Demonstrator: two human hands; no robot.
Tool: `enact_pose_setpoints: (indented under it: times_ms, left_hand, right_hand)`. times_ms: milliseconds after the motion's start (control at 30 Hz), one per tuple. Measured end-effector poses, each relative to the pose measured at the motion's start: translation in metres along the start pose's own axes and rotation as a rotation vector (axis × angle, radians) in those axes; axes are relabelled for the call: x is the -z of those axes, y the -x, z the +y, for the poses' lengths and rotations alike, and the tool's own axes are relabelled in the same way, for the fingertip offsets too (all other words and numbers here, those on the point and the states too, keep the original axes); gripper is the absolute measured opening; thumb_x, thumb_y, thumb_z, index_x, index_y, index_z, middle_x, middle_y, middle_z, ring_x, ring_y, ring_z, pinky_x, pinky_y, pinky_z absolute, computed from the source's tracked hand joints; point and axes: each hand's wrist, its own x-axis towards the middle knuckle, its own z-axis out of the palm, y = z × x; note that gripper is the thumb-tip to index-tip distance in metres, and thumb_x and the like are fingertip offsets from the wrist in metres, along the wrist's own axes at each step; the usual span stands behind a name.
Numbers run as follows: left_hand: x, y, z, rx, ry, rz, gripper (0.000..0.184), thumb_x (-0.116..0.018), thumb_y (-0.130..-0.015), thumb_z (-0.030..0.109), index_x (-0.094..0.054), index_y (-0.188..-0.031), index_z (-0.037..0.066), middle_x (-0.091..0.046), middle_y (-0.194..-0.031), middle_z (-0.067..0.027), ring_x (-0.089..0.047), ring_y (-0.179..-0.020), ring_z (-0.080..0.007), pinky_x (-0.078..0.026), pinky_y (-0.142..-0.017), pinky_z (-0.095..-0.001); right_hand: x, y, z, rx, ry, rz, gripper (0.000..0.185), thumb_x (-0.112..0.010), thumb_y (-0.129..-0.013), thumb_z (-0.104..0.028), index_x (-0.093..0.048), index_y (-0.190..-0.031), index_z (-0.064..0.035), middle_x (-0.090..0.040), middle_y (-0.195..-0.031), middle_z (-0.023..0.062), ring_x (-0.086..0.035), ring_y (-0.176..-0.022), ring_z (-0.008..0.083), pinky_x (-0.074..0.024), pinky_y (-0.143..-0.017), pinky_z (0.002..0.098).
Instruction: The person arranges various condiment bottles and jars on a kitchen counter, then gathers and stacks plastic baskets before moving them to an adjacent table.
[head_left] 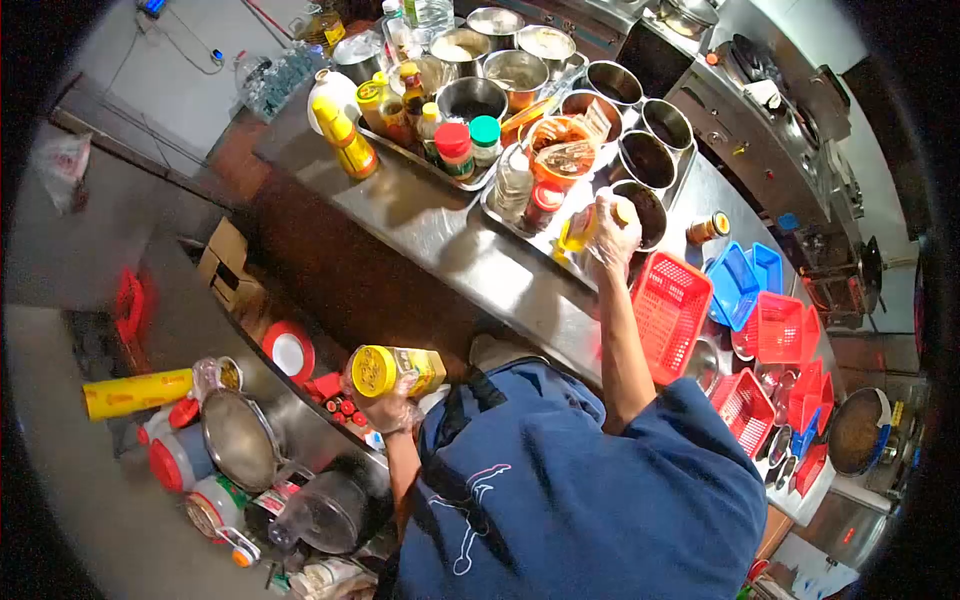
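My left hand [395, 408], in a clear plastic glove, is closed around a jar with a yellow lid [420, 370], low on the left beside the steel counter. My right hand [613, 235], gloved too, reaches over the counter and grips a small yellow-labelled container [577, 230] at the front edge of a tray. Just left of it stand a red-lidded jar [544, 205] and a clear bottle [512, 185]. An orange-rimmed tub [562, 150] with packets in it sits behind, and a steel pot [640, 212] is right beside the hand.
Several steel pots [472, 100] and sauce bottles fill the counter's far part. A yellow squeeze bottle [345, 140] stands near its left edge. Red baskets [672, 300] and blue baskets [735, 285] line the right. A lower shelf on the left holds a large steel bowl [240, 440] and jars.
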Motion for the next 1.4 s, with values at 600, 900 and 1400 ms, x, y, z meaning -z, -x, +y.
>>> enact_pose_setpoints:
  times_ms: [600,900,1400]
  left_hand:
    - [-0.12,-0.27,-0.011,-0.391,-0.462,-0.288,0.083,-0.094,-0.054,0.01,-0.052,-0.125,0.0,-0.059,-0.12,-0.0107,-0.058,-0.11,-0.0204,-0.046,-0.1,-0.0375]
    - [-0.171,-0.366,-0.056,-0.603,-0.623,-0.426,0.093,-0.097,-0.051,0.022,-0.051,-0.129,0.001,-0.058,-0.12,-0.0151,-0.057,-0.112,-0.0295,-0.043,-0.102,-0.0435]
    - [-0.164,-0.365,-0.051,-0.486,-1.104,-0.395,0.107,-0.089,-0.063,0.045,-0.036,-0.14,-0.006,-0.049,-0.133,-0.0279,-0.047,-0.122,-0.0449,-0.037,-0.105,-0.0524]
  right_hand:
    - [-0.06,-0.041,0.018,0.051,0.256,0.214,0.031,-0.081,-0.081,-0.03,-0.071,-0.095,-0.0036,-0.071,-0.092,0.0022,-0.062,-0.084,0.0115,-0.0496,-0.081,0.0277]
    - [-0.044,0.042,-0.016,-0.079,0.323,0.389,0.068,-0.078,-0.085,-0.02,-0.042,-0.138,0.0036,-0.046,-0.142,0.0188,-0.045,-0.132,0.0268,-0.0339,-0.112,0.0384]
    - [-0.052,0.139,-0.046,-0.062,0.448,0.615,0.054,-0.079,-0.083,-0.015,-0.052,-0.127,0.0008,-0.06,-0.124,0.0126,-0.059,-0.111,0.0215,-0.0468,-0.099,0.0355]
